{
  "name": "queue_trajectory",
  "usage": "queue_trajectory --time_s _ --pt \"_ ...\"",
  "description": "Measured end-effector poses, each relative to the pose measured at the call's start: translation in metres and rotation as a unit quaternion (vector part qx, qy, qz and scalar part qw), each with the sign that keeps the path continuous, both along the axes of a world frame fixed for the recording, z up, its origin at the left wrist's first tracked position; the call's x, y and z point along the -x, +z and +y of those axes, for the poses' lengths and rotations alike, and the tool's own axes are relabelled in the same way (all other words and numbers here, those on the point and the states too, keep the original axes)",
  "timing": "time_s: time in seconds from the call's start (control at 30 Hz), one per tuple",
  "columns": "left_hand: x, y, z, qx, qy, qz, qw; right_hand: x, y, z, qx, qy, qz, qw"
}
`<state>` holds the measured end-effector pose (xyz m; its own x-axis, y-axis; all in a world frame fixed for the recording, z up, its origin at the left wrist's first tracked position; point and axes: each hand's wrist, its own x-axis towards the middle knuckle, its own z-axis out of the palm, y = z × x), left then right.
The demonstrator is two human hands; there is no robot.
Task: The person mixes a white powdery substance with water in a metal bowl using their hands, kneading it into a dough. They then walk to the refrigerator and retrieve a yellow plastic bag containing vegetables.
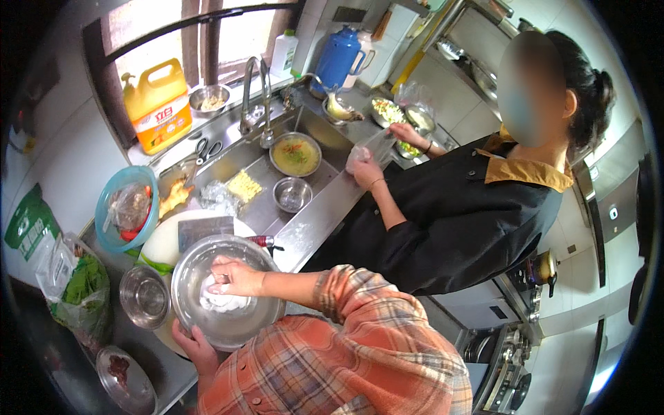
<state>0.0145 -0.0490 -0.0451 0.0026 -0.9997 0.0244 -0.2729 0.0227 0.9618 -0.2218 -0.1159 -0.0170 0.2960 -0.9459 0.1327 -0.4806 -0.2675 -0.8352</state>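
A large steel mixing bowl sits before me, with white flour or dough at its bottom. My right hand is inside the bowl, its curled fingers gripping some of the white mass. Against the bowl's near-left wall, my left hand holds it from outside, with part of the fingers hidden. Behind the bowl lies a cleaver on a round white board, its red handle sticking out to the right. A smaller steel bowl stands close to the left.
A co-worker in black holds a plastic bag at the right of the sink. A blue basin with peppers and a bag of greens flank the left. A glass bowl stands near the counter's edge.
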Motion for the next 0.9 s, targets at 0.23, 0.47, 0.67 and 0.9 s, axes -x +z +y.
queue_trajectory --time_s 0.23,0.47,0.67,0.9 --pt "0.008 0.006 -0.006 0.045 -0.034 -0.112 0.992 -0.014 0.052 0.012 -0.088 0.131 0.395 0.905" --pt "0.012 -0.001 -0.005 0.042 -0.026 -0.168 0.985 -0.053 0.035 0.001 -0.188 0.245 0.554 0.773" --pt "0.017 -0.01 -0.006 0.048 -0.03 -0.166 0.984 -0.058 -0.004 -0.016 -0.171 0.261 0.575 0.756" --pt "-0.003 -0.029 0.008 -0.058 0.026 0.13 0.989 -0.024 0.035 -0.012 -0.135 0.193 0.289 0.928"
